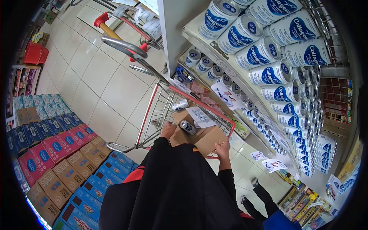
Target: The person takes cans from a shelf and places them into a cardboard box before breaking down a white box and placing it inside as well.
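Observation:
An open cardboard box (210, 141) sits in the shopping cart (150, 111) in front of me. A white and blue can (187, 127) leans inside it, with part of another can showing beside it. My left hand (168, 130) is closed on the box's left edge. At the opposite side, my right hand (222, 149) pinches a flap of the box between thumb and fingers. A printed white sheet (200, 117) lies over the box's far side. Beyond the box, another can (180, 105) lies in the cart.
Shelves of Collagena cans (271, 75) rise on the right, with paper leaflets (227, 96) hanging from the edge. Stacked cartons (61, 165) line the left. A second cart (122, 46) stands ahead on the tiled floor (103, 80). Another person's legs (260, 197) show at lower right.

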Demonstrator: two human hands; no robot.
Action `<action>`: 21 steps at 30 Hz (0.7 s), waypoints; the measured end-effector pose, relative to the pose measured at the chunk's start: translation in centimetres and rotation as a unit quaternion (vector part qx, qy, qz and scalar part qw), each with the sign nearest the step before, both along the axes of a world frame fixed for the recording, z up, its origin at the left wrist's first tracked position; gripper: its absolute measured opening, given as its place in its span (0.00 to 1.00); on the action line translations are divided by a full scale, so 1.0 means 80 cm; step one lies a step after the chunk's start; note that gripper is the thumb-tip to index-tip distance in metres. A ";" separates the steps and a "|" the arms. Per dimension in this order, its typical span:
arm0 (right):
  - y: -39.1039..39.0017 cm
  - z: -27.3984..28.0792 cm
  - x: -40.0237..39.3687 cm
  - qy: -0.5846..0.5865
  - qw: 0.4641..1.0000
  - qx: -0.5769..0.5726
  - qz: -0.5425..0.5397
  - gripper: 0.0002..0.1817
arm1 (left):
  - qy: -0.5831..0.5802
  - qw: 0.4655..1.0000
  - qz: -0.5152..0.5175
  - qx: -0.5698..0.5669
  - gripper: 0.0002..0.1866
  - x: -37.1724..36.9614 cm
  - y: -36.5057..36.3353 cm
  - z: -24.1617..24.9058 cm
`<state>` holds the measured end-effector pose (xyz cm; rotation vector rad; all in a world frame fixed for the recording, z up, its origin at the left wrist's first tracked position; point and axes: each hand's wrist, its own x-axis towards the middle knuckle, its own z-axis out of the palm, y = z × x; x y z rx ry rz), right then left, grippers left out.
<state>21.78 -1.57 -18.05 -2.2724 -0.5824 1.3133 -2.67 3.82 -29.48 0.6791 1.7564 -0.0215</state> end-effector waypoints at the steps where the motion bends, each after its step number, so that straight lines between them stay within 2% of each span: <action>1: -0.002 0.003 0.002 0.067 0.997 0.020 -0.017 0.21 | -0.011 1.000 0.008 0.003 0.30 0.006 -0.003 0.004; 2: -0.001 0.007 0.003 0.134 0.990 0.042 -0.033 0.23 | -0.023 1.000 0.017 0.008 0.31 0.011 -0.005 0.007; 3: 0.002 0.014 0.004 0.133 0.990 0.042 -0.032 0.23 | -0.024 1.000 0.018 0.008 0.31 0.015 -0.011 -0.003; 5: 0.008 0.032 0.005 0.201 0.976 0.081 -0.001 0.22 | -0.002 0.999 -0.038 -0.016 0.32 0.025 -0.027 -0.031; 6: 0.010 0.039 0.002 0.199 0.977 0.082 0.002 0.22 | -0.022 0.980 -0.192 0.048 0.34 0.024 -0.023 0.007; 7: 0.011 0.046 -0.004 0.206 0.975 0.082 0.009 0.22 | -0.021 0.981 -0.189 0.049 0.34 0.029 -0.027 -0.002; 9: 0.015 0.067 -0.009 0.217 0.973 0.082 0.018 0.22 | 0.067 0.966 -0.251 -0.005 0.35 0.033 -0.037 -0.027; 10: 0.021 0.083 -0.012 0.251 0.960 0.123 0.013 0.20 | 0.070 0.966 -0.249 -0.003 0.35 0.036 -0.023 0.003; 12: 0.033 0.115 -0.012 0.289 0.939 0.182 0.028 0.18 | 0.128 0.984 -0.076 -0.096 0.38 0.047 0.003 0.061; 13: 0.039 0.137 -0.006 0.302 0.937 0.173 0.045 0.19 | 0.128 0.985 -0.077 -0.091 0.38 0.042 0.002 0.056; 15: 0.040 0.164 0.006 0.325 0.927 0.162 0.088 0.19 | -0.123 0.987 -0.058 -0.087 0.26 0.017 -0.009 0.024; 16: 0.039 0.174 0.011 0.323 0.927 0.169 0.089 0.19 | -0.217 0.974 -0.057 -0.023 0.25 0.009 -0.009 0.027; 17: 0.038 0.183 0.016 0.319 0.927 0.170 0.102 0.19 | -0.218 0.974 -0.059 -0.015 0.25 0.006 -0.013 0.034; 19: 0.035 0.197 0.019 0.313 0.925 0.180 0.119 0.20 | -0.251 0.967 0.031 -0.037 0.22 -0.001 -0.009 0.096; 21: 0.029 0.208 0.015 0.314 0.921 0.202 0.112 0.19 | -0.269 0.961 0.059 -0.025 0.21 -0.007 -0.016 0.117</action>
